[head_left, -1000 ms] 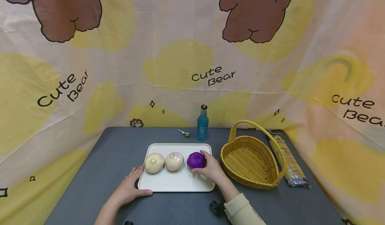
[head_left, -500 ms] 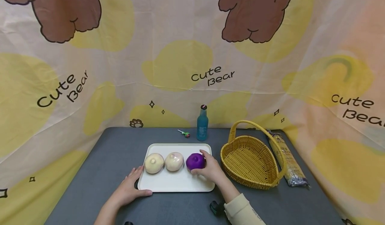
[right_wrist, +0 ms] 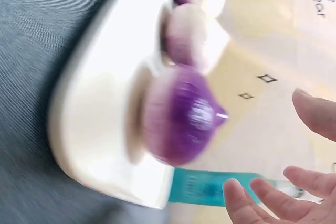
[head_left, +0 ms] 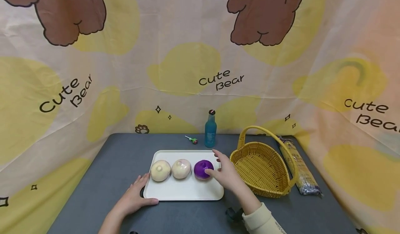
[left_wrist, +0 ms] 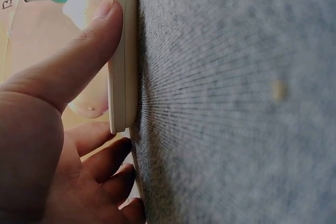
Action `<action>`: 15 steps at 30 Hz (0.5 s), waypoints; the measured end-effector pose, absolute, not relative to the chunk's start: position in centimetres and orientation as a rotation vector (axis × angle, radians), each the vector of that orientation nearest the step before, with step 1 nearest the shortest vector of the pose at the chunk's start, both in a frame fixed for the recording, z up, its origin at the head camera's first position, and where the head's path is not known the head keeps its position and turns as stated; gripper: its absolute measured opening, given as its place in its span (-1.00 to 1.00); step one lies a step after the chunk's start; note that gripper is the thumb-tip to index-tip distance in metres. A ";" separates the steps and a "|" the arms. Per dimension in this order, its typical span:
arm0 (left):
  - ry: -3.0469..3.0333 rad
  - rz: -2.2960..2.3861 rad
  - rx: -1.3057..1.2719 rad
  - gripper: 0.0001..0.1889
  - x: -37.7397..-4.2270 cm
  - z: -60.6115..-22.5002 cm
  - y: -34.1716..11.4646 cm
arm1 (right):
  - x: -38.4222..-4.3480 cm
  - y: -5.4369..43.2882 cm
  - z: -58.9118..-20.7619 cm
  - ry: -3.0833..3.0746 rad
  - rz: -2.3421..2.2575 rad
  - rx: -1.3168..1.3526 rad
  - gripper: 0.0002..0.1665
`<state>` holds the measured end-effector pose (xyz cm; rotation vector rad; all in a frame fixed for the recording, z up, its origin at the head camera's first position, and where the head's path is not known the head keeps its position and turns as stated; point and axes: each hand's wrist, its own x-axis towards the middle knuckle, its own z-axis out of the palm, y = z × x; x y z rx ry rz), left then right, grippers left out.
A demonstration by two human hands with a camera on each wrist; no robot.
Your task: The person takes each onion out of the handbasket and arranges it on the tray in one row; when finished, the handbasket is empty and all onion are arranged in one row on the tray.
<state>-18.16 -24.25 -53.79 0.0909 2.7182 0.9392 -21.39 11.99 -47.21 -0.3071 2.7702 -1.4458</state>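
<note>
A white tray (head_left: 182, 194) bears three onion-shaped vegetables in a row: a pale one (head_left: 160, 170) at left, another pale one (head_left: 181, 168) in the middle, and a glossy purple onion (head_left: 202, 167) at right. In the right wrist view the purple onion (right_wrist: 184, 116) shows a pointed tip. My right hand (head_left: 226, 173) is beside it with thumb and fingers spread and nothing between them; its thumb overlaps the onion in the head view. My left hand (head_left: 134, 195) rests at the tray's near left corner, thumb on the front rim (left_wrist: 119, 93) and fingers along the left side.
A yellow wicker basket (head_left: 260, 168) with a tall handle stands right of the tray, and a long plastic-wrapped packet (head_left: 300, 168) lies beyond it. Behind the tray are a blue bottle (head_left: 210, 130) and a small lollipop (head_left: 191, 140). A printed cloth (head_left: 175, 70) hangs behind the table.
My right hand has let go of the purple onion, its fingers spreading and drawing back to the right. The onion sits on the tray; my left hand has stayed at the corner.
</note>
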 end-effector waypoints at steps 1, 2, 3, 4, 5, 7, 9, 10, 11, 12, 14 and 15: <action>2.719 0.938 0.090 0.30 -18.2 -53.8 -24.3 | -21.2 12.2 -46.7 2.788 -1.449 -0.324 -0.09; 2.723 0.934 0.091 0.30 -18.2 -53.8 -24.3 | -21.0 12.4 -46.2 2.813 -1.448 -0.343 -0.10; 2.727 0.930 0.093 0.30 -18.2 -53.7 -24.3 | -20.8 12.7 -45.6 2.838 -1.446 -0.360 -0.11; 2.730 0.925 0.097 0.30 -18.2 -53.6 -24.3 | -20.6 13.0 -45.0 2.864 -1.445 -0.377 -0.13; 2.735 0.920 0.105 0.29 -18.2 -53.5 -24.3 | -20.3 13.3 -44.4 2.888 -1.445 -0.395 -0.14; 2.737 0.915 0.105 0.29 -18.1 -53.3 -24.4 | -19.9 14.2 -43.2 2.929 -1.446 -0.422 -0.18; 2.722 0.920 0.090 0.29 -18.0 -52.7 -24.5 | -19.4 15.3 -41.8 2.954 -1.458 -0.454 -0.21; 2.716 0.922 0.083 0.28 -17.9 -52.3 -24.6 | -19.2 15.9 -41.2 2.962 -1.469 -0.472 -0.23; 2.713 0.918 0.075 0.27 -17.9 -51.9 -24.8 | -18.9 16.6 -40.5 2.969 -1.474 -0.488 -0.24; 2.712 0.908 0.066 0.27 -17.9 -51.4 -25.0 | -18.6 17.3 -39.9 2.982 -1.475 -0.504 -0.25; 2.732 0.879 0.073 0.23 -17.8 -50.3 -25.8 | -18.0 18.9 -38.5 3.014 -1.470 -0.547 -0.26; 2.756 0.861 0.086 0.22 -17.7 -49.8 -26.2 | -17.8 19.6 -37.8 3.027 -1.472 -0.567 -0.27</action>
